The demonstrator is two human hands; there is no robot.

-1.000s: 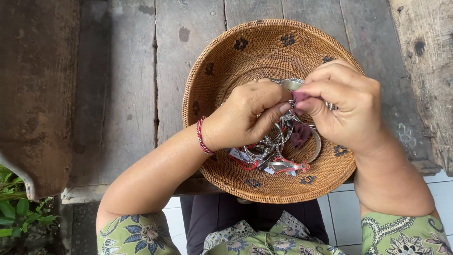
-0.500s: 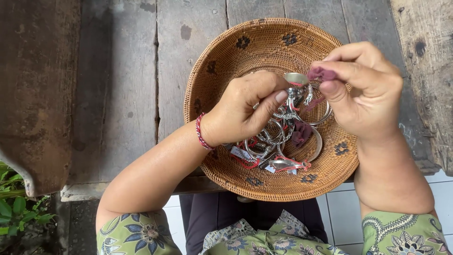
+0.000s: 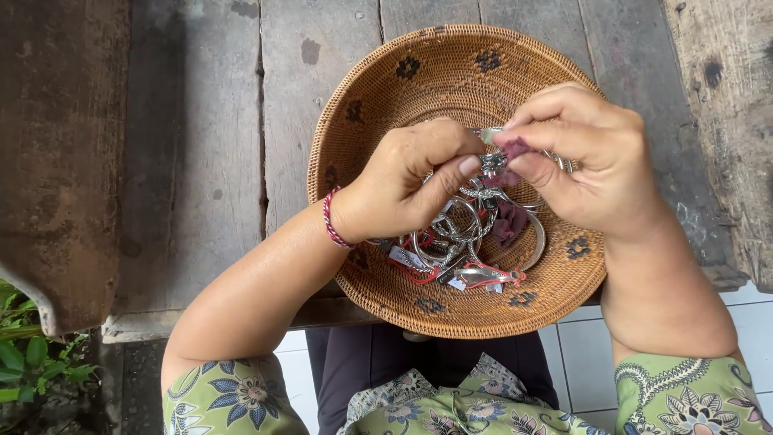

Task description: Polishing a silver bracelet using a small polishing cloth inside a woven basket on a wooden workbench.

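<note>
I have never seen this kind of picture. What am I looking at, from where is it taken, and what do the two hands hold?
The camera sits on a person's head and looks down at that person's own bare hands. No machine is here. A round woven basket rests on an old wooden table. Inside lies a heap of silver rings and bangles with small tags. The left hand pinches a small silver piece over the basket. The right hand presses a small purple cloth against it. The left wrist wears a red cord bracelet.

Shiny silver metal rings point(image 3: 451, 234) are heaped in a round, matt brown woven-rattan basket point(image 3: 419, 89) (dark motifs worked in) on rough, weathered grey wooden planks point(image 3: 201, 145).
</note>
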